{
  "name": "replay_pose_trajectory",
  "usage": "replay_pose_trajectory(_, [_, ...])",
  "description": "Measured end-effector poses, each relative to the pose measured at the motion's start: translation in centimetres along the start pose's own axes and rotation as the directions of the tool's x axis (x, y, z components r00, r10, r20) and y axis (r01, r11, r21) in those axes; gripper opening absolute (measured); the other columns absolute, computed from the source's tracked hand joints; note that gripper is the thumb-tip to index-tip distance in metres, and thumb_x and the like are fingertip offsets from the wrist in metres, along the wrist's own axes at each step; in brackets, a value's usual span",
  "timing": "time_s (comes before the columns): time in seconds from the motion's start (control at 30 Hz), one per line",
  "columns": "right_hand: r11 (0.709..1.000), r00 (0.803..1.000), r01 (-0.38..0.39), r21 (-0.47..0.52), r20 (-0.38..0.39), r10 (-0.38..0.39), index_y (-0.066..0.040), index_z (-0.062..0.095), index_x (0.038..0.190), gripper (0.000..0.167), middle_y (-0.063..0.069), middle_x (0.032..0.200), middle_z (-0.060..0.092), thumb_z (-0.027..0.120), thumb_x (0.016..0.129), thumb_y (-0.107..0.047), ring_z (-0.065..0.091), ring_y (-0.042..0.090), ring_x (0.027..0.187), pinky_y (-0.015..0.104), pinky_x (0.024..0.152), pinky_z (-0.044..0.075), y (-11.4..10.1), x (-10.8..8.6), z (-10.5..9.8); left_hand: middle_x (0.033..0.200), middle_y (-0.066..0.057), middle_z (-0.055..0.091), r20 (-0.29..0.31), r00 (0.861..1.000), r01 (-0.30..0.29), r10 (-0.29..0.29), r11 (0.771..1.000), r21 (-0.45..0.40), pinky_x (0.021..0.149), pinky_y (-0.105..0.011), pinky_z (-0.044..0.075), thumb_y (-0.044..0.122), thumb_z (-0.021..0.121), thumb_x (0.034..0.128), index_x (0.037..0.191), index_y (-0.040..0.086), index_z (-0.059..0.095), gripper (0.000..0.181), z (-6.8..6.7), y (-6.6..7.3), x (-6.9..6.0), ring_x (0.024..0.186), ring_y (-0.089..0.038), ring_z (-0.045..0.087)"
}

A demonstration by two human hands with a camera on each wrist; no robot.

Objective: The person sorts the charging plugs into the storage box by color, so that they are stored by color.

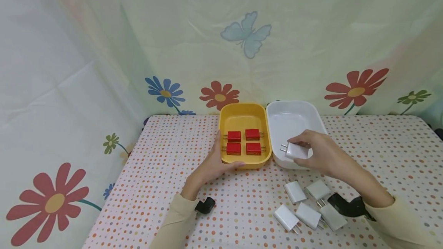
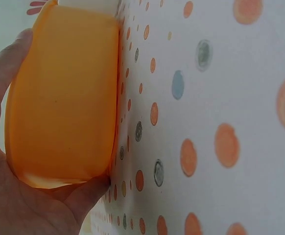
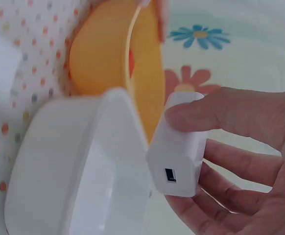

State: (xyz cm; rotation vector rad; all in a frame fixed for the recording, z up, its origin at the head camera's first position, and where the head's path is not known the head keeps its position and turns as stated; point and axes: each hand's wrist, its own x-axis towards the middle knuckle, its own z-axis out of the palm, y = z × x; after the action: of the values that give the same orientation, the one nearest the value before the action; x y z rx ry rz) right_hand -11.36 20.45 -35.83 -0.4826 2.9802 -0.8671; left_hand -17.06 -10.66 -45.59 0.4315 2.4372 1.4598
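My right hand [image 1: 318, 151] pinches a white charger plug [image 1: 297, 151] over the near part of a white container [image 1: 294, 108]. The plug's prongs point left in the head view; its USB port shows in the right wrist view. With fingers along the left side and the thumb at the front, my left hand [image 1: 212, 162] holds a yellow container [image 1: 242, 111]. Several red charger plugs [image 1: 253, 148] lie inside it in two columns, prongs outward. On the table in front of the white container lie several loose white charger plugs [image 1: 287, 218].
The two containers stand side by side at the back edge of a table [image 1: 155, 172] with a dotted cover. A flowered curtain [image 1: 194, 49] hangs behind and to the left. Black wrist straps [image 1: 205, 205] sit at both sleeves.
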Motion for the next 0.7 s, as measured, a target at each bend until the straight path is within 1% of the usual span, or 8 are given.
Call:
replay_pose_trajectory(0.07, [1.0, 1.0, -0.001, -0.015, 0.006, 0.001, 0.013, 0.071, 0.118, 0.049, 0.017, 0.103, 0.07, 0.091, 0.075, 0.002, 0.067, 0.037, 0.097, 0.057, 0.087, 0.058, 0.8, 1.1, -0.4, 0.175, -0.008, 0.011, -0.002, 1.0, 0.006, -0.006, 1.0, 0.0, 0.124, -0.057, 0.024, 0.042, 0.087, 0.0862, 0.168, 0.023, -0.013, 0.13, 0.0, 0.0, 0.0, 0.158, -0.027, 0.018])
replay_pose_trajectory(0.17, [1.0, 1.0, -0.005, -0.01, 0.029, 0.006, 0.015, 0.07, 0.117, 0.047, 0.02, 0.102, 0.07, 0.089, 0.075, 0.005, 0.066, 0.039, 0.097, 0.058, 0.088, 0.057, 1.9, 2.5, -0.2, 0.174, -0.009, 0.011, 0.003, 1.0, 0.011, -0.011, 1.0, -0.005, 0.123, -0.057, 0.024, 0.042, 0.086, 0.0866, 0.168, 0.023, -0.012, 0.129, 0.1, -0.2, 0.1, 0.158, -0.028, 0.018])
replay_pose_trajectory(0.37, [0.998, 0.995, -0.047, 0.029, 0.088, 0.044, 0.016, 0.069, 0.116, 0.041, 0.028, 0.109, 0.07, 0.084, 0.078, 0.011, 0.066, 0.046, 0.107, 0.06, 0.095, 0.053, 3.6, 4.8, 1.5, 0.174, -0.009, 0.011, 0.01, 1.0, 0.009, -0.009, 1.0, -0.008, 0.123, -0.058, 0.026, 0.044, 0.086, 0.0868, 0.167, 0.023, -0.013, 0.13, 0.2, -0.3, 0.1, 0.157, -0.028, 0.019])
replay_pose_trajectory(0.47, [0.996, 0.99, -0.074, 0.044, 0.121, 0.068, 0.017, 0.068, 0.117, 0.04, 0.031, 0.113, 0.069, 0.081, 0.079, 0.013, 0.065, 0.047, 0.111, 0.06, 0.098, 0.052, 4.3, 5.6, 2.4, 0.174, -0.009, 0.011, 0.006, 1.0, 0.017, -0.017, 1.0, -0.002, 0.123, -0.058, 0.025, 0.043, 0.086, 0.087, 0.168, 0.022, -0.013, 0.129, 0.1, -0.3, 0.0, 0.158, -0.029, 0.018])
replay_pose_trajectory(0.57, [0.995, 0.988, -0.088, 0.044, 0.134, 0.081, 0.018, 0.068, 0.118, 0.04, 0.031, 0.114, 0.069, 0.081, 0.079, 0.013, 0.065, 0.046, 0.11, 0.06, 0.098, 0.052, 5.1, 6.1, 3.0, 0.174, -0.009, 0.01, 0.005, 1.0, 0.021, -0.021, 1.0, 0.007, 0.123, -0.058, 0.025, 0.042, 0.086, 0.087, 0.168, 0.022, -0.013, 0.129, 0.0, -0.2, 0.0, 0.158, -0.029, 0.017])
replay_pose_trajectory(0.7, [0.996, 0.987, -0.084, 0.039, 0.144, 0.078, 0.017, 0.069, 0.117, 0.042, 0.031, 0.113, 0.07, 0.083, 0.078, 0.012, 0.065, 0.044, 0.107, 0.059, 0.098, 0.052, 5.7, 6.6, 3.4, 0.174, -0.009, 0.013, 0.0, 1.0, 0.009, -0.009, 1.0, 0.008, 0.122, -0.058, 0.027, 0.042, 0.086, 0.0868, 0.168, 0.022, -0.012, 0.129, -0.1, -0.1, 0.1, 0.157, -0.028, 0.02])
